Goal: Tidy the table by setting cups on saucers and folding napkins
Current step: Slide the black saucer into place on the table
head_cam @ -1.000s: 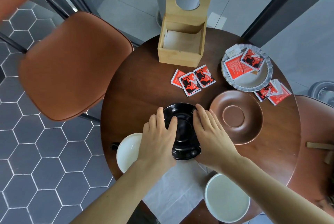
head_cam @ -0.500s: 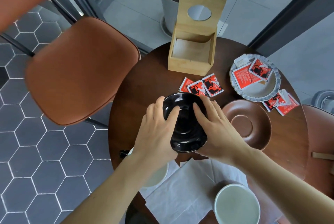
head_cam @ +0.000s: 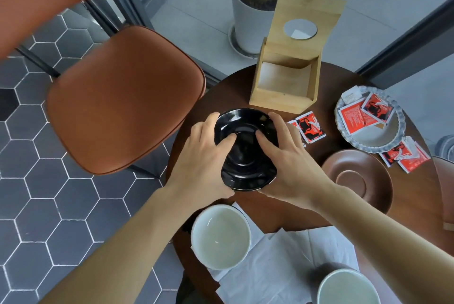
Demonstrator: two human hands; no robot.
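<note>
I hold a glossy black saucer [head_cam: 245, 154] over the round dark wooden table [head_cam: 228, 92]. My left hand [head_cam: 205, 158] grips its left rim and my right hand [head_cam: 288, 158] grips its right rim, thumbs on top. I cannot tell whether the saucer touches the table. A brown saucer [head_cam: 356, 178] lies to the right. A white cup [head_cam: 221, 237] stands near the table's front edge, and a second white cup [head_cam: 348, 289] shows at the bottom right. A white napkin [head_cam: 282, 267] lies unfolded between them, partly under the cups.
A bamboo napkin box [head_cam: 287, 75] stands open at the far side. Red sachets [head_cam: 309, 126] lie beside it. A scalloped grey dish [head_cam: 371, 122] with more sachets sits at the right. An orange chair [head_cam: 122, 99] stands left of the table. A potted plant [head_cam: 250, 13] is behind.
Both hands have carried the black saucer away from me, off the napkin toward the table's middle. The napkin and left cup are now uncovered. The view has shifted forward.
</note>
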